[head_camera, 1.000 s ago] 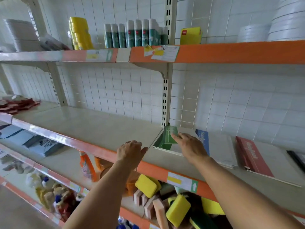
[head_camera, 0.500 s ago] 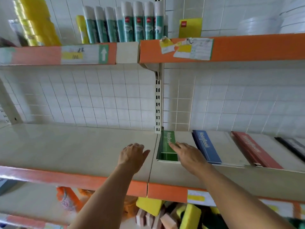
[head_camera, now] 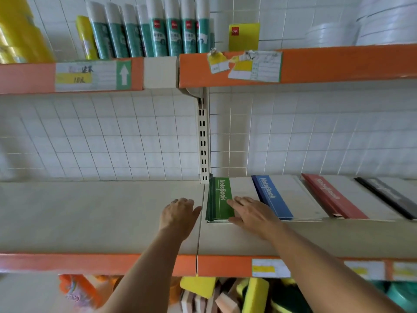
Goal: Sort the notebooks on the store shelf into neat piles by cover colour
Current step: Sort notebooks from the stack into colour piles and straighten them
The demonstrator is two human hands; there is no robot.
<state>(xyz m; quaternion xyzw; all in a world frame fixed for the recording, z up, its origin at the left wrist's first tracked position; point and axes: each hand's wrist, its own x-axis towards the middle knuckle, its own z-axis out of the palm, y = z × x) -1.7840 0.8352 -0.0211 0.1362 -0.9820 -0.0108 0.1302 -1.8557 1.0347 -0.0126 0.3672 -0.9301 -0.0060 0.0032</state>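
The green notebooks [head_camera: 220,199] lay in a thin flat pile at the left end of the shelf [head_camera: 90,213], just right of the slotted metal upright [head_camera: 203,145], their glossy covers printed with white lettering and their pale page edges showing at the front. The right hand [head_camera: 252,213] rested on the pile's right side, fingers fairly straight and loosely spread, fingertips on the green cover and thumb at the front edge. The left hand [head_camera: 179,213] lay on the bare cream shelf just left of the pile, fingers relaxed, holding nothing. To the right sat a blue notebook pile [head_camera: 272,197], then a red one [head_camera: 331,196], then a black one [head_camera: 388,197], each apart. White square tiles backed the shelf; its front lip was orange.
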